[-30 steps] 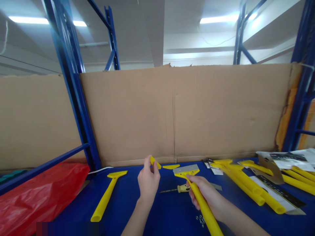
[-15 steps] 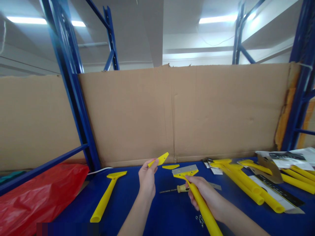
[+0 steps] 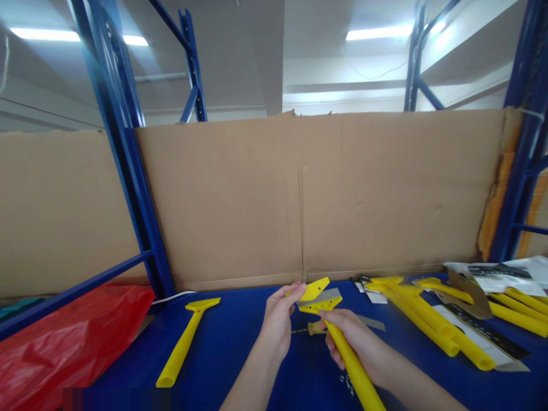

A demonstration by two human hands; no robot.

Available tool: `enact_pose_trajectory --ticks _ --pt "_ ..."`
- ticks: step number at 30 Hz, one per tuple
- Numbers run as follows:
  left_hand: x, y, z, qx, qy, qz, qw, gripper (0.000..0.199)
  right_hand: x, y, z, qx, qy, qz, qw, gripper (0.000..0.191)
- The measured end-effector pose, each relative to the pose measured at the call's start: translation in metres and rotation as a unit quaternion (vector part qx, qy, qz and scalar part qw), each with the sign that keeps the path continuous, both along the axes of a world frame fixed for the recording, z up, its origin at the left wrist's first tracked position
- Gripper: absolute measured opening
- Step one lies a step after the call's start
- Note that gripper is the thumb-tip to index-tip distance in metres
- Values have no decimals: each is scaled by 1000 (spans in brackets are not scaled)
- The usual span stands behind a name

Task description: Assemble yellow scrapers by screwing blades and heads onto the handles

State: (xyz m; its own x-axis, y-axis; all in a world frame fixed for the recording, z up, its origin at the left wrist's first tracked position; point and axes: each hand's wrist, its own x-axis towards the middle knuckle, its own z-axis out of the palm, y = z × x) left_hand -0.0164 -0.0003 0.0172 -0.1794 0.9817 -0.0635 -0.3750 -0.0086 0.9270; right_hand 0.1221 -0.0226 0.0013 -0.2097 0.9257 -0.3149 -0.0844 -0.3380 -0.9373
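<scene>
In my left hand (image 3: 280, 314) is a flat yellow scraper clamp plate (image 3: 315, 289) with small holes, pinched between thumb and fingers. My right hand (image 3: 353, 339) grips a yellow scraper (image 3: 353, 365) just below its head, handle slanting toward me. A grey metal blade (image 3: 331, 294) lies along the scraper's head. The plate is close beside the blade; whether they touch I cannot tell. Behind my hands lies a screwdriver (image 3: 315, 328) with a pale yellow handle, partly hidden. Several small nuts (image 3: 346, 381) lie by the right hand, partly covered by the scraper handle.
Another yellow scraper handle (image 3: 184, 345) lies to the left, near a red plastic bag (image 3: 77, 331). At the right are several yellow scraper handles (image 3: 422, 311) and printed packaging (image 3: 483, 337). A loose blade (image 3: 371, 323) lies past my right hand. Cardboard (image 3: 235, 200) walls the back.
My left hand has moved right with the yellow plate, bringing it beside the scraper head and blade. The right hand and scraper have shifted only slightly left.
</scene>
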Motion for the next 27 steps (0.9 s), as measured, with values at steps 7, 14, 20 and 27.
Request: enact_pose_trajectory --ticks 7,14,20,27 --pt "9 -2 -3 24 -8 -25 999 44 -1 -2 1 5 -10 7 1000 14" --pt "11 0 -11 44 35 -31 998 34 -1 -2 2 3 -14 12 1000 13" --pt "11 0 -14 78 127 -17 989 21 -1 -3 2 0 -15 11 1000 14" --pt "6 3 -14 91 170 10 981 15 -1 -2 -3 12 -5 20 1000 13"
